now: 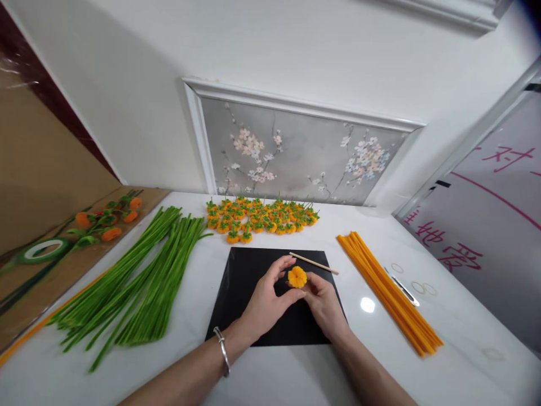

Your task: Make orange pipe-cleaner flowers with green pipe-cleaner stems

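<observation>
A small orange flower (297, 277), apparently made of fuzzy chenille stem, faces up between my two hands above a black mat (240, 282). My right hand (324, 301) pinches it from below and the right; those fingertips are partly hidden behind the bloom. Curved about its left side is my left hand (270, 296), with the thumb at the lower edge and the fingers near the upper left edge. A thin wooden stick (315, 263) lies across the mat's upper right corner.
Green chenille stems (156, 282) lie at left, orange ones (386, 290) at right. Finished orange flowers (262, 217) stand in rows by the wall. Small scissors (403, 288) and rubber bands (418, 287) lie far right. Green tape (44, 250) and a flower spray (105, 220) rest on cardboard.
</observation>
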Demonstrator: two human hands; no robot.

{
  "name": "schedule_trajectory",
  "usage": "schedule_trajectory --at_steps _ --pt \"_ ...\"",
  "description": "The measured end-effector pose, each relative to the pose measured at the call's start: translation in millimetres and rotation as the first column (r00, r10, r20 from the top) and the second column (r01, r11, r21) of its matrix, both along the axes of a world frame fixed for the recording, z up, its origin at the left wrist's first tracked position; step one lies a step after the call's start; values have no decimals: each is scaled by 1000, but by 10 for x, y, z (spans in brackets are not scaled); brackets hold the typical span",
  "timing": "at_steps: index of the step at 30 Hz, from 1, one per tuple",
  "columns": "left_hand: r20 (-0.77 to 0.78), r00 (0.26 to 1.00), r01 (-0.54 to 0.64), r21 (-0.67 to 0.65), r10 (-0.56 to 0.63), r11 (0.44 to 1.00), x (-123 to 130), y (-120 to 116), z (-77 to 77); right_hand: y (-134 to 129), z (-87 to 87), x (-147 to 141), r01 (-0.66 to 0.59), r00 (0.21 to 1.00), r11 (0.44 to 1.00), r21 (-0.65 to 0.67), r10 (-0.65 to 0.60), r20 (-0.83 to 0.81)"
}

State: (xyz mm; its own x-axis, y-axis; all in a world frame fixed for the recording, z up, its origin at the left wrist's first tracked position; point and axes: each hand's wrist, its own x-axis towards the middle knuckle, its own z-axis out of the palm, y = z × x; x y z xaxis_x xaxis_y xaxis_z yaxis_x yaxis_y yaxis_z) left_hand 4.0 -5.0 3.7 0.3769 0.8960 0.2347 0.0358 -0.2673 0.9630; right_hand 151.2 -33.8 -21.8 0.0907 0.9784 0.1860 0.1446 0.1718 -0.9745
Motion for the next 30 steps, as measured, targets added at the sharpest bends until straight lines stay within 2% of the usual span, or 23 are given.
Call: schedule_trajectory --at_steps 4,9,12,14,17,19,21,23,26,30 --pt "-28 999 33 22 -32 999 -14 -38 -24 -2 -52 -20 -11 996 999 40 7 91" --pt "-151 988 58 217 -25 974 -45 -68 -48 -19 -45 -50 -21 978 997 80 4 209" --pt "-186 982 71 276 -20 959 -46 -51 -90 -35 -38 -15 -21 962 994 105 -9 274" --pt "-189 982 39 284 16 958 -40 -39 -126 -58 -41 44 20 946 989 148 -67 318" --pt "-186 979 -30 278 85 960 -32 -61 -173 -117 -60 134 155 878 953 261 -254 406" --pt "-209 973 -50 238 101 970 -30 -105 -193 -161 -88 166 114 847 945 308 -254 467" --pt "-240 969 3 247 58 969 -34 -159 -202 -193 -130 172 1 825 923 384 -218 522" --pt "-282 959 72 295 14 953 -40 -207 -201 -203 -181 166 -56 809 898 437 -216 547" --pt "-296 955 110 295 -18 949 -46 -252 -198 -189 -252 167 -54 812 893 447 -221 540" --pt "-183 983 52 266 -3 963 -36 -266 -207 -149 -330 233 -25 884 912 409 -171 435"
